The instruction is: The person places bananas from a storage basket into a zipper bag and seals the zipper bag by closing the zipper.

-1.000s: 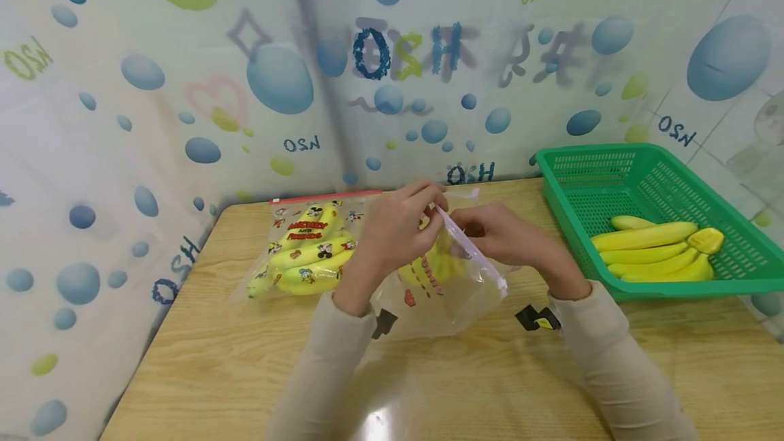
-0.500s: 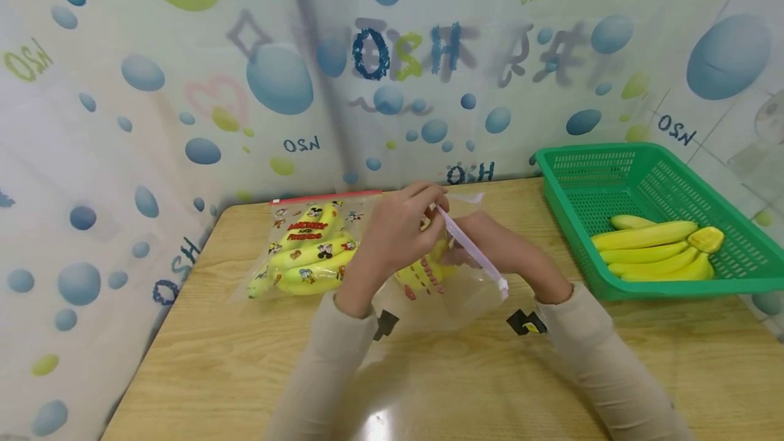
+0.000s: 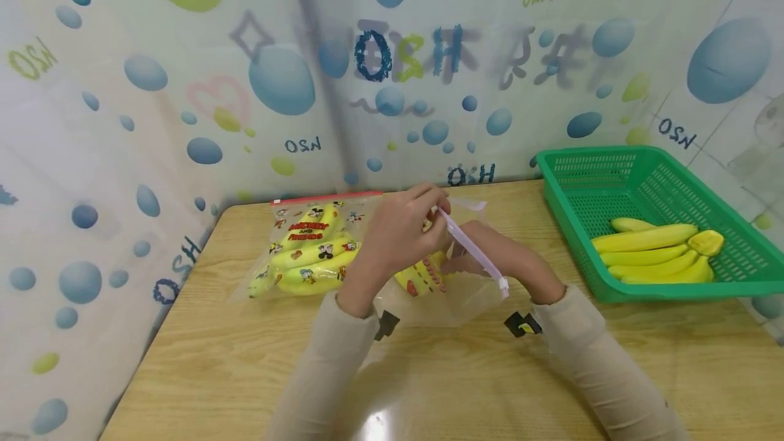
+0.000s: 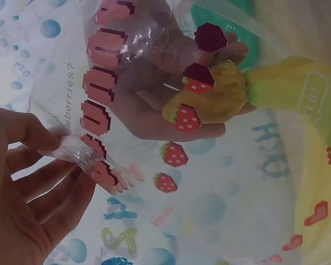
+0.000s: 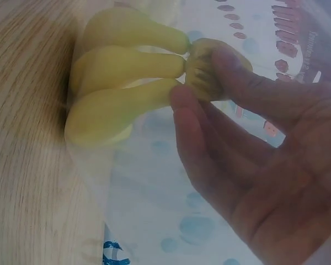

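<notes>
My left hand [image 3: 398, 230] pinches the mouth edge of a clear zip bag [image 3: 453, 308] with a lilac zip and strawberry prints. In the left wrist view the thumb and fingertips hold the film beside the red lettering. My right hand [image 3: 499, 250] is inside the bag, seen through the film in the left wrist view. Its thumb and fingers grip the brown crown of a yellow banana bunch [image 5: 129, 63], as the right wrist view shows. The bananas hang from the crown inside the bag, their lower ends near the table. In the head view my left hand partly hides the bunch.
Left of my hands, a second zip bag [image 3: 315, 243] with a red zip and cartoon prints holds bananas. At the right stands a green basket [image 3: 560, 223] with another banana bunch [image 3: 658, 254] in it. A bubble-print curtain [image 3: 392, 135] hangs behind the wooden table [image 3: 245, 366].
My right hand has moved left and lower into the bag, and the banana bunch in it has shifted left. My left hand has stayed at the bag's mouth.
</notes>
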`<control>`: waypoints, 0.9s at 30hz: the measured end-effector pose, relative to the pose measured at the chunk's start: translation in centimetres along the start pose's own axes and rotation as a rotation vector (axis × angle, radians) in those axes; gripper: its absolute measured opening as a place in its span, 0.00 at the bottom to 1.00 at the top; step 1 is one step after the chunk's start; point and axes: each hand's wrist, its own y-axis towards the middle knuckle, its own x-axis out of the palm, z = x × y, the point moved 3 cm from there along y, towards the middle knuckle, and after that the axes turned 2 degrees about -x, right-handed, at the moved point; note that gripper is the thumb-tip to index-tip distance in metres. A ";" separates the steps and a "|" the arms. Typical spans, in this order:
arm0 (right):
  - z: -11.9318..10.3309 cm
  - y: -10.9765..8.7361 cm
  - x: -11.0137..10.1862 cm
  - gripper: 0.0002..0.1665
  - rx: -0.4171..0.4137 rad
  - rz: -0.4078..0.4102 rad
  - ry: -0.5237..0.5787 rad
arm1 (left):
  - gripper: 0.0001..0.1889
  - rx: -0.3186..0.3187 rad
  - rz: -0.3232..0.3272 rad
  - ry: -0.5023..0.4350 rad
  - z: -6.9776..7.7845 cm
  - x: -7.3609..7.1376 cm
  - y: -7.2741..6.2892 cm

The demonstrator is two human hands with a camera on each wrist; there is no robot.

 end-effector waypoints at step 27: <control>-1.8 -2.6 -4.2 0.13 -0.110 0.045 0.120 | 0.06 -0.070 0.003 0.031 -0.5 -0.4 -0.1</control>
